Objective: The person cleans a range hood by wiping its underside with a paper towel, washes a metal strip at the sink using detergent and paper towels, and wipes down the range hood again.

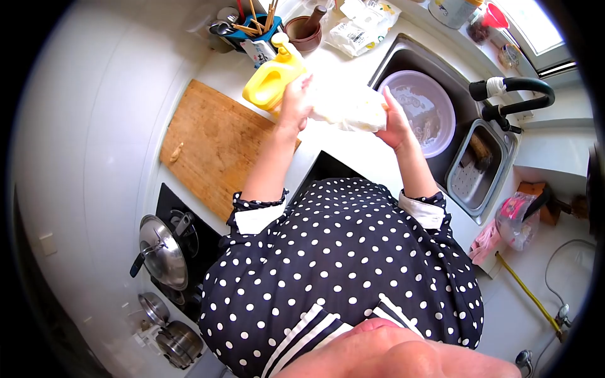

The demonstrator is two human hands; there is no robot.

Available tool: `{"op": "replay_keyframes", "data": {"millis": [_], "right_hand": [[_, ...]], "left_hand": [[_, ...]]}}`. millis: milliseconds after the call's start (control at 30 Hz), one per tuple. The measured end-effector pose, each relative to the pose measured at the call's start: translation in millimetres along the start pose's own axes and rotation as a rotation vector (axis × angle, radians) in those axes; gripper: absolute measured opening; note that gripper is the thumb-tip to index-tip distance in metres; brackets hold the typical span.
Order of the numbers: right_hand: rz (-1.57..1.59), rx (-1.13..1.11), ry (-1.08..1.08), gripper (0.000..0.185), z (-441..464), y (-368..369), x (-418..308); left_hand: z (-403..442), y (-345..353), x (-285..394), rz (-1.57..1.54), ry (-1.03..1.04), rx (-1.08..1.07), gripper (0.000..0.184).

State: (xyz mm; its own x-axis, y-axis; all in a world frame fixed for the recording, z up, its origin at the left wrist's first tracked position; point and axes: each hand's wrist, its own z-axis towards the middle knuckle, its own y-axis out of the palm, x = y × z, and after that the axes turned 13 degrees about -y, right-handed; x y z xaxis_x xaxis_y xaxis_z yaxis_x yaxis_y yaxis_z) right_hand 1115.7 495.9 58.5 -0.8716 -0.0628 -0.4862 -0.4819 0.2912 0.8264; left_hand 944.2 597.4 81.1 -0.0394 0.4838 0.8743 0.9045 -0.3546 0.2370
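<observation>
A white, crumpled, bag-like bundle (353, 112) stretches between my two hands above the counter. Glare washes out much of its surface, so its contents cannot be made out. My left hand (296, 104) closes on its left end, right in front of a yellow jug (268, 82) with a pale cap. At the other end, my right hand (394, 120) grips the bundle with the thumb pointing up. That hand is beside the rim of a pale purple basin (449, 113), which sits in the sink (463, 82) with liquid inside.
On the left lies a wooden cutting board (220, 145) with a small pale piece on it. A lidded pan (165, 252) stands on the stove. Behind are a utensil holder (252, 38), a brown mortar (302, 39) and plastic packages (356, 31). A black faucet (529, 85) overhangs the sink.
</observation>
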Motion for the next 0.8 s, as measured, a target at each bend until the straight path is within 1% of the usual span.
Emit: {"op": "replay_keyframes", "data": {"millis": [33, 100, 133, 167, 200, 267, 300, 367, 400, 433, 467, 533, 567, 600, 633, 667, 733, 767, 800], "right_hand": [[0.095, -0.067, 0.038, 0.06, -0.5, 4.1, 3.6], [-0.005, -0.044, 0.052, 0.063, 3.0, 13.3, 13.6], [-0.054, -0.037, 0.06, 0.065, 5.4, 15.0, 17.1], [-0.031, -0.068, 0.056, 0.058, 14.3, 5.5, 23.5], [-0.09, -0.039, 0.032, 0.053, 16.4, 10.7, 22.2], [-0.209, 0.022, -0.016, 0.044, 19.6, 22.9, 17.8], [-0.217, 0.007, -0.03, 0.031, 30.4, 18.8, 17.6], [-0.235, -0.007, -0.072, 0.028, 48.5, 27.9, 20.7], [-0.243, -0.015, -0.095, 0.027, 56.3, 36.1, 23.5], [-0.239, 0.007, -0.077, 0.026, 60.4, 49.7, 24.3], [-0.257, 0.006, -0.112, 0.026, 67.8, 57.2, 29.7], [-0.294, 0.0, -0.18, 0.025, 81.3, 72.8, 40.4], [-0.344, 0.017, -0.165, 0.027, 80.8, 86.2, 40.9], [-0.401, -0.02, -0.229, 0.028, 86.4, 88.7, 45.7], [-0.457, -0.056, -0.294, 0.029, 93.7, 88.2, 51.8], [-0.512, -0.088, -0.358, 0.031, 98.8, 87.6, 55.6], [-0.491, -0.108, -0.369, 0.034, 101.1, 89.6, 55.7], [-0.495, -0.118, -0.368, 0.035, 100.8, 89.8, 54.6], [-0.498, -0.127, -0.367, 0.035, 100.5, 90.0, 53.7]], "left_hand": [[-0.5, 7.2, -4.5, 0.133, -0.011, -0.022, 0.021], [-0.2, 24.2, -13.4, 0.399, -0.024, -0.06, 0.022], [2.7, 27.9, -21.3, 0.271, -0.021, -0.136, 0.024], [5.9, 23.3, -20.4, 0.37, 0.033, -0.095, 0.024], [8.4, 17.0, -16.9, 0.467, 0.087, -0.054, 0.024], [-4.0, 5.4, 11.4, 0.863, 0.287, 0.181, 0.022], [-11.1, 1.6, 29.9, 1.06, 0.386, 0.3, 0.021], [-13.2, -8.1, 59.4, 0.973, 0.846, 0.516, 0.013], [-9.1, -11.5, 74.5, 0.903, 0.902, 0.607, 0.01], [-2.8, -14.5, 89.4, 0.88, 0.98, 0.645, 0.008], [10.4, -19.3, 101.7, 0.816, 1.015, 0.586, 0.012], [45.4, -30.6, 114.2, 0.869, 0.928, 0.491, 0.018], [64.5, -36.0, 115.8, 0.933, 0.88, 0.454, 0.021], [77.4, -36.9, 116.6, 0.995, 0.833, 0.416, 0.024], [79.2, -31.8, 119.1, 1.061, 0.72, 0.344, 0.024], [90.1, -31.5, 114.3, 0.979, 0.538, 0.245, 0.027], [95.6, -27.0, 102.3, 1.031, 0.37, 0.261, 0.032], [105.0, -32.4, 96.9, 0.857, 0.257, 0.139, 0.037], [101.5, -31.8, 98.6, 0.837, 0.235, 0.123, 0.037]]}}
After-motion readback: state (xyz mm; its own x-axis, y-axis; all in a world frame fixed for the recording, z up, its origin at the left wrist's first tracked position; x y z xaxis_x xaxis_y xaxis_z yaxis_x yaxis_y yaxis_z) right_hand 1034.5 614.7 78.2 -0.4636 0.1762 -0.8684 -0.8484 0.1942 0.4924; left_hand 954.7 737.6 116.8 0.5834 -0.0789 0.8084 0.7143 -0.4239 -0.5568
